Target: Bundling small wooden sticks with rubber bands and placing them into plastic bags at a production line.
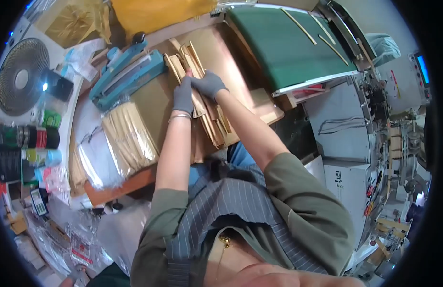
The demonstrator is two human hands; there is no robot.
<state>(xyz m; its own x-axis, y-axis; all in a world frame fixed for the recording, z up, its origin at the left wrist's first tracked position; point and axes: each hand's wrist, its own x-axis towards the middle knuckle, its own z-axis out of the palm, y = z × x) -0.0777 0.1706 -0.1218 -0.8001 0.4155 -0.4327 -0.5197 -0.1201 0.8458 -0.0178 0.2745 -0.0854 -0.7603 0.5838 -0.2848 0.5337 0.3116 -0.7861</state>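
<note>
Both my hands wear grey gloves and rest on a bundle of folded brown paper pieces (207,122), which look like paper bags, on the work table. My left hand (183,94) grips the bundle's left side, its thumb near the top. Against the upper right side of the same bundle, my right hand (210,85) is closed around the paper. The hands nearly touch each other. Left of them lies a blue impulse heat sealer (130,77). Below the sealer is a clear plastic pack of brown paper pieces (130,136).
A green conveyor belt (293,46) with thin strips on it runs at the upper right. At the left stand a fan (22,77), bottles and a calculator (38,202). Machinery (404,143) fills the far right. Another person's hand (77,274) shows at the lower left.
</note>
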